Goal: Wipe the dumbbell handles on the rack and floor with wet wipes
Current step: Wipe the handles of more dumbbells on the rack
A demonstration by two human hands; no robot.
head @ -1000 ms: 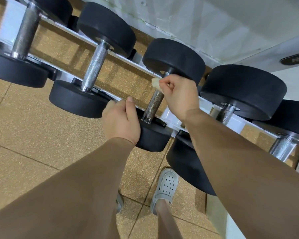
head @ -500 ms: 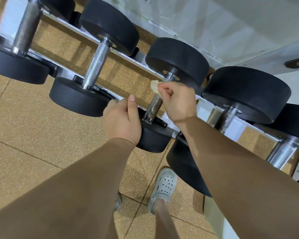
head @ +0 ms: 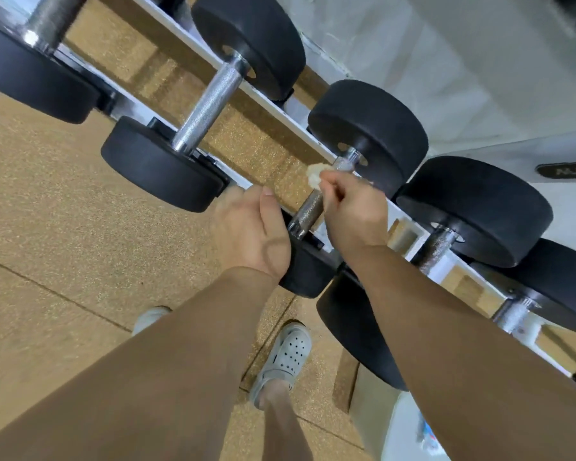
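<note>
Several black dumbbells with knurled steel handles lie across a white rack [head: 273, 101]. My right hand [head: 350, 211] pinches a small crumpled wet wipe [head: 314, 174] against the upper part of the middle dumbbell's handle [head: 308, 212], just below its far head [head: 369, 128]. My left hand [head: 250, 231] rests on the near head [head: 308, 271] of that same dumbbell, with the thumb pointing up; how its fingers lie is hidden. The dumbbell to the left shows a bare handle [head: 210, 104].
To the right, more dumbbells sit on the rack, one handle [head: 438, 244] close to my right forearm. A large black head [head: 356, 327] sits on a lower tier. My feet in grey clogs [head: 286, 357] stand on brown speckled floor [head: 64, 227]. A white wall rises behind.
My right hand with the wipe has stayed near the top of the handle, shifting only slightly. My left hand keeps its place on the near head. The camera has tilted a little.
</note>
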